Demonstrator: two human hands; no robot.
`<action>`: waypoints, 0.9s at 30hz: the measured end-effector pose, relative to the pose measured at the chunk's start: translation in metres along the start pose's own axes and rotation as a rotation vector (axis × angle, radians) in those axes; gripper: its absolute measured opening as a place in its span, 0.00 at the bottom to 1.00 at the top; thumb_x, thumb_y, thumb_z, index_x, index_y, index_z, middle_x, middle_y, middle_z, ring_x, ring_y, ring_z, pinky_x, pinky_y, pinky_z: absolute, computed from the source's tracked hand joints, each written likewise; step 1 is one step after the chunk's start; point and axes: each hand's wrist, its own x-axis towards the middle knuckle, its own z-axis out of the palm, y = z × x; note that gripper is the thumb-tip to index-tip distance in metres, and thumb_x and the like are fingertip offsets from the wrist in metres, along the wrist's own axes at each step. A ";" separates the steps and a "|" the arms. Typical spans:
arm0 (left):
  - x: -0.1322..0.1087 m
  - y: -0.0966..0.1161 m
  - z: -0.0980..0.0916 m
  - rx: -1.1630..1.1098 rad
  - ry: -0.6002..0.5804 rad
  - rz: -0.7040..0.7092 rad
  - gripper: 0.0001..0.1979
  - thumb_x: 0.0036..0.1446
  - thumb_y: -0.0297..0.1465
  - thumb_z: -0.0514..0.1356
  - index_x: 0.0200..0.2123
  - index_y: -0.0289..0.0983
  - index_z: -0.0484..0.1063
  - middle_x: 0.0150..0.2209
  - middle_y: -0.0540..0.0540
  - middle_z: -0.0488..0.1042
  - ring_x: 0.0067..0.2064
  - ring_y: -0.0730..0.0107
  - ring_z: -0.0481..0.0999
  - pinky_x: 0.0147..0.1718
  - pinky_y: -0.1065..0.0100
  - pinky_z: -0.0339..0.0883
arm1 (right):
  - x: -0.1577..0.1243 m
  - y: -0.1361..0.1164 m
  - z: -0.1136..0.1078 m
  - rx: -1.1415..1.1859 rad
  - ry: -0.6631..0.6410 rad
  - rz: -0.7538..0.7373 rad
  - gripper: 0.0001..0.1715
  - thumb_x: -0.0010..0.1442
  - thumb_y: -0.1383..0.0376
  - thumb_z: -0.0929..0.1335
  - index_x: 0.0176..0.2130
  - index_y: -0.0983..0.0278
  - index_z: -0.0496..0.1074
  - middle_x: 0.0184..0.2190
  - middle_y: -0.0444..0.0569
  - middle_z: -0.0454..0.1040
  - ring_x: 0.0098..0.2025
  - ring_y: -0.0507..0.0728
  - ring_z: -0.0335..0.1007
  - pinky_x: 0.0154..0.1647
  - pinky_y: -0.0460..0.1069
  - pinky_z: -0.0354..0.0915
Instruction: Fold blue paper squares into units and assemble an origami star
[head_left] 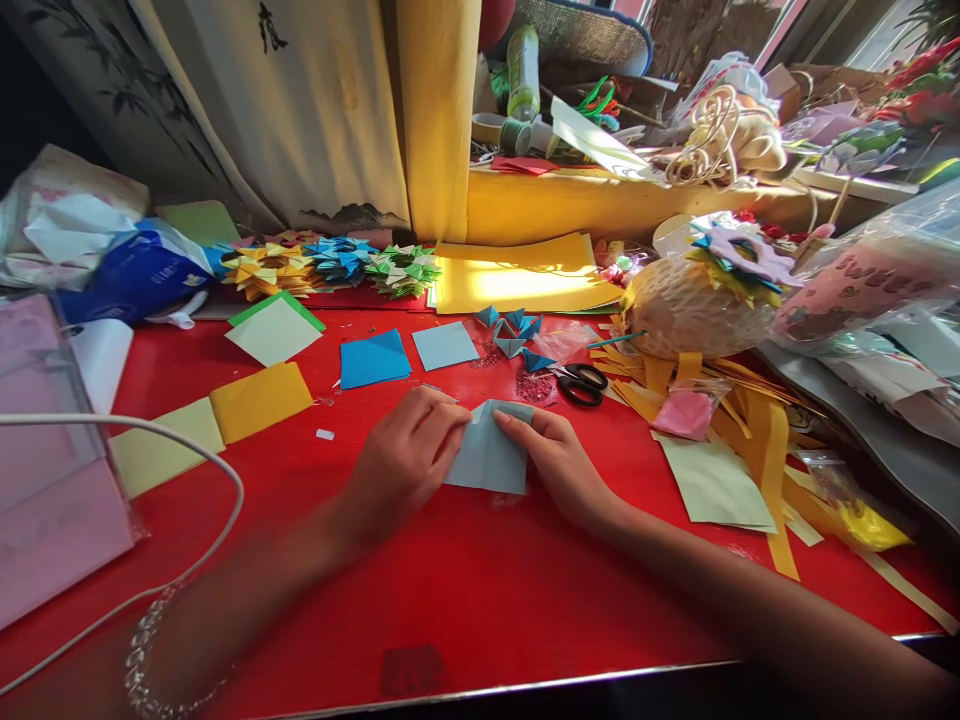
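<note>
A creased, pale blue sheet of origami paper [491, 460] is held between my two hands, just above the red table. My left hand [411, 450] pinches its upper left edge, fingers closed. On the upper right edge, my right hand [559, 455] grips it with the thumb lying on top and the other fingers behind, partly hidden. Beyond the hands lie folded blue paper pieces [514, 330], a stack of blue squares [375, 358] and a stack of light blue squares [445, 346]. Black-handled scissors [583, 384] rest right of them.
Yellow squares [262, 402] and a green-edged stack [275, 330] lie left; folded paper rings [330, 265] line the back. A white cable [238, 490] loops at the left. Yellow paper strips [769, 450], pale green sheets [712, 480] and a foam-netted bundle [694, 305] crowd the right.
</note>
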 end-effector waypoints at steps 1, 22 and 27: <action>0.000 -0.002 -0.001 0.060 0.002 0.096 0.07 0.55 0.24 0.55 0.38 0.34 0.67 0.35 0.44 0.70 0.40 0.68 0.71 0.40 0.67 0.67 | 0.000 0.000 0.000 0.015 0.005 0.009 0.14 0.53 0.56 0.67 0.32 0.65 0.72 0.23 0.42 0.68 0.23 0.47 0.59 0.22 0.42 0.57; 0.003 -0.020 -0.009 -0.026 -0.208 0.456 0.13 0.56 0.23 0.55 0.46 0.33 0.67 0.47 0.42 0.73 0.52 0.64 0.69 0.51 0.62 0.66 | 0.003 -0.002 -0.003 0.118 -0.058 0.037 0.14 0.53 0.57 0.68 0.28 0.67 0.71 0.22 0.43 0.69 0.23 0.47 0.61 0.23 0.42 0.57; 0.003 -0.022 -0.009 -0.035 -0.240 0.472 0.15 0.56 0.23 0.54 0.48 0.32 0.66 0.49 0.40 0.71 0.54 0.63 0.66 0.52 0.61 0.65 | 0.003 -0.002 -0.004 0.132 -0.060 0.052 0.13 0.51 0.58 0.69 0.28 0.67 0.71 0.22 0.43 0.69 0.23 0.47 0.61 0.23 0.42 0.56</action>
